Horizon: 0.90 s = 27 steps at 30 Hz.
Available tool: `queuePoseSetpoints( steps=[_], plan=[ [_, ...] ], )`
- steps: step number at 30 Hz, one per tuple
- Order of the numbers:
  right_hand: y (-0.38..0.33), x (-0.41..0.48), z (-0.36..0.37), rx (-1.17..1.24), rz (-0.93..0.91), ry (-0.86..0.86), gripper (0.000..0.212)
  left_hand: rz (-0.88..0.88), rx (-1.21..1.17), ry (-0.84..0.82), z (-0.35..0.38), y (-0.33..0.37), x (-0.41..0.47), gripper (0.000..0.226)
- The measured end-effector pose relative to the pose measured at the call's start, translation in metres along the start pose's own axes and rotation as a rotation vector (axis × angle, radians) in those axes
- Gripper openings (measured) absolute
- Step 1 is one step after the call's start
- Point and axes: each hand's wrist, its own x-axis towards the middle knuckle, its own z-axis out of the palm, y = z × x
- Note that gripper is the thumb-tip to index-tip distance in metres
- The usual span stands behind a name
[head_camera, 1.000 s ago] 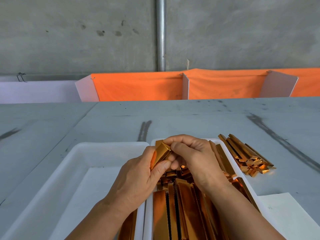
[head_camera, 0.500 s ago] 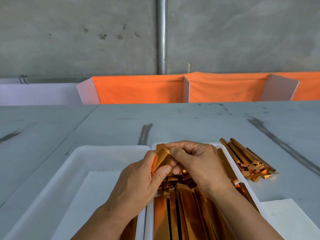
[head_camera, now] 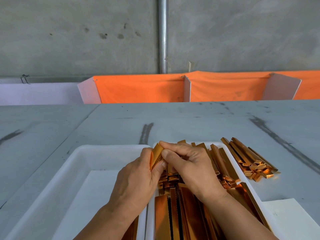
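Both hands are folding one copper strip (head_camera: 156, 157). The left hand (head_camera: 136, 177) grips it from below and the right hand (head_camera: 192, 168) pinches its top edge. Next, I'd guess, it needs a firm crease before joining the folded pile (head_camera: 251, 160) right of that hand. The right tray (head_camera: 151, 219) beneath them holds flat strips (head_camera: 183, 213), and the left tray (head_camera: 103, 147) by the left wrist holds a white sheet (head_camera: 97, 196).

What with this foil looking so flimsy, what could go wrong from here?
The foil strip, pinched between left hand and right hand, might slip into the left tray. Hard pinching could crease its shiny face. The right forearm, passing over the stacked strips, may dent them.
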Motion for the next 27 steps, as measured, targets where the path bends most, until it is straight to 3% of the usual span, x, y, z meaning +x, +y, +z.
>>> queuePoseSetpoints(
  steps=[6, 10, 12, 15, 22, 27],
  plan=[
    [0.004, 0.005, -0.002, -0.044, 0.059, 0.063, 0.013, 0.015, 0.044, -0.085, -0.002, 0.006, 0.000, 0.051],
    [0.007, 0.009, -0.008, -0.133, 0.078, 0.199, 0.015, -0.083, -0.047, -0.087, -0.009, 0.007, 0.003, 0.057],
    [0.009, 0.012, -0.015, -0.104, 0.113, 0.302, 0.015, -0.172, -0.147, -0.063, -0.017, 0.004, 0.006, 0.064],
    [0.010, 0.016, -0.024, -0.020, 0.169, 0.372, 0.014, -0.258, -0.472, 0.025, -0.026, 0.001, 0.008, 0.055],
    [0.012, 0.014, -0.017, -0.031, 0.197, 0.161, 0.011, -0.264, -1.112, 0.028, -0.033, 0.007, 0.012, 0.046],
    [0.008, 0.008, -0.008, -0.107, 0.150, -0.046, 0.012, -0.188, -1.078, 0.012, -0.026, 0.005, 0.013, 0.040]
  ],
)
